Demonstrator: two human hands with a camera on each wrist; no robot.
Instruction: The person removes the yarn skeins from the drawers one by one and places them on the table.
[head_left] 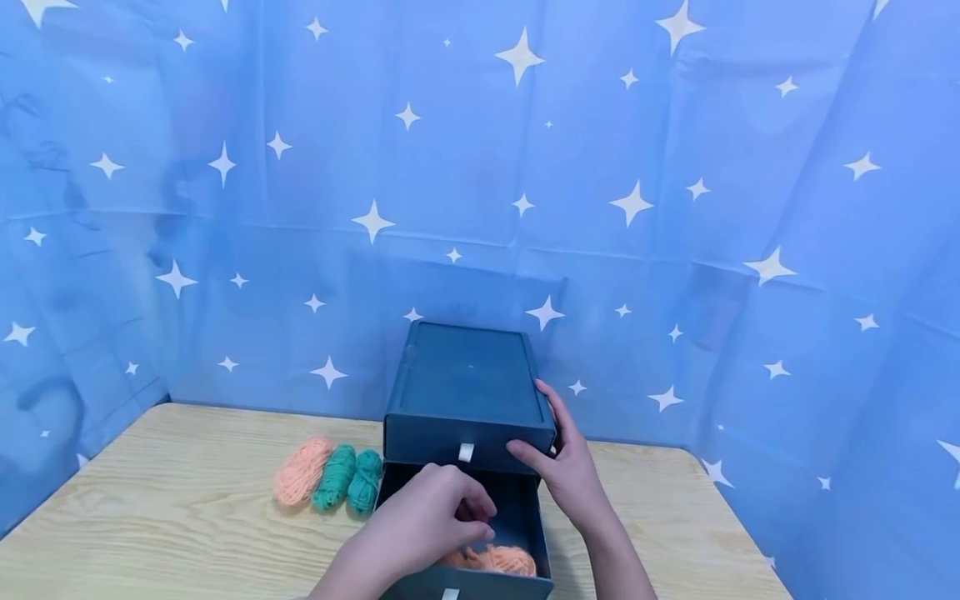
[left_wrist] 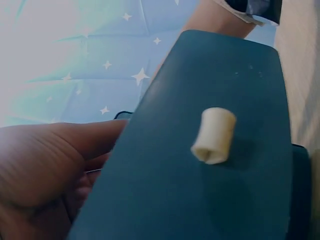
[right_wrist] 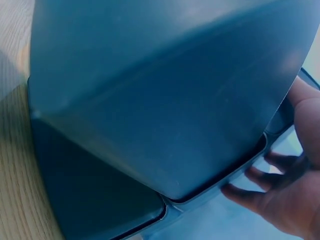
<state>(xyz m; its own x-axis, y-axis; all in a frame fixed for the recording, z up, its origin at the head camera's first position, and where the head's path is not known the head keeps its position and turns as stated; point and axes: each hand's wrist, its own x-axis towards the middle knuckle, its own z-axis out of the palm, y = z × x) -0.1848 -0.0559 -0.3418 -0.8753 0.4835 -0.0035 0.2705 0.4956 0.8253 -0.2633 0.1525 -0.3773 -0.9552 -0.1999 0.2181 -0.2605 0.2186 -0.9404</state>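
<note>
A dark blue drawer box [head_left: 471, 371] stands at the back of the table, its lower drawer [head_left: 528, 521] pulled out. A ball of orange yarn [head_left: 510, 560] lies in that drawer by its front. My left hand [head_left: 420, 517] hovers over the drawer just above the yarn, fingers loosely bent; no yarn shows in its grip. In the left wrist view the drawer front with its white pull tab [left_wrist: 216, 135] hides part of that hand. My right hand [head_left: 570, 467] holds the box's right front corner, thumb at the front and fingers along the side.
Left of the box, an orange yarn ball [head_left: 302, 472] and two green yarn balls [head_left: 334, 478] lie side by side on the wooden table [head_left: 172, 500]. The upper drawer has a white tab [head_left: 466, 452]. A blue curtain with white stars [head_left: 480, 167] hangs behind.
</note>
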